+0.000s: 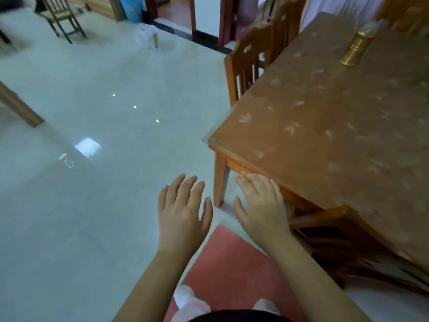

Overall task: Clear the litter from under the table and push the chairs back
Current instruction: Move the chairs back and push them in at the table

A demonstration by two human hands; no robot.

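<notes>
A wooden table [325, 126] with a brown patterned cover fills the right side, its near corner leg [220, 182] on the pale floor. An orange wooden chair [246, 66] stands tucked against the table's far left side. Another chair [329, 231] sits under the near edge, mostly hidden in shadow. My left hand [183, 212] hovers open over the floor, left of the leg, holding nothing. My right hand [262, 205] is open with fingers spread, its fingertips at the table's lower rim near the corner. No litter shows under the table from here.
A gold bottle [357, 45] stands on the table's far part. A red mat [234, 270] lies under my feet. A clear plastic bag [148, 38] sits on the floor far off, a dark chair [62, 17] at top left, a wooden leg [21, 105] at left.
</notes>
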